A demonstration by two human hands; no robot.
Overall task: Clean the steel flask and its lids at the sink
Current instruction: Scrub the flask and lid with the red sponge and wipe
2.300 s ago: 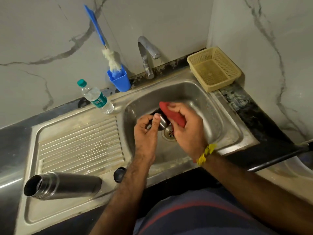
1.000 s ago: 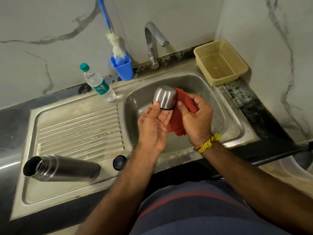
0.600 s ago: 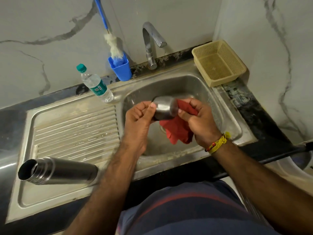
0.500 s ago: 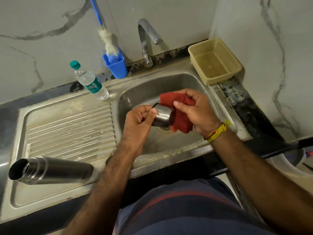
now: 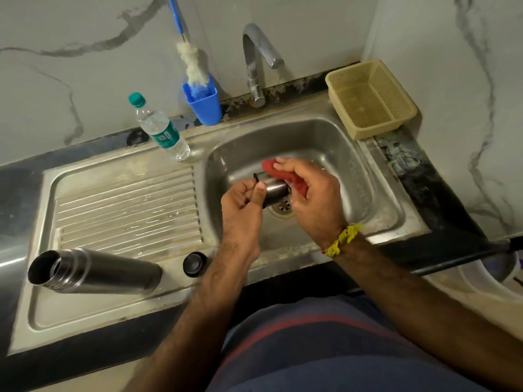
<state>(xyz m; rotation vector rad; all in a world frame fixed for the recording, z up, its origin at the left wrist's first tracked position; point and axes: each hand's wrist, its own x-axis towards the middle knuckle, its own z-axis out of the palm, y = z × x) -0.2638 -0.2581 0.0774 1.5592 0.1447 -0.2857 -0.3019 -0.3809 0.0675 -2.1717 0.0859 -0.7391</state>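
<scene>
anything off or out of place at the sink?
Nothing spilled or damaged. The flask lies on its side, open, on the draining board, its small black lid beside it. The left hand holds the steel cup lid while the right hand wipes it with a red cloth.

Grey-veined white marble walls meet in a corner above a black stone counter.

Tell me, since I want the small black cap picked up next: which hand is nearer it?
Left. The left hand is just above and right of the black cap; the right hand is farther right.
</scene>
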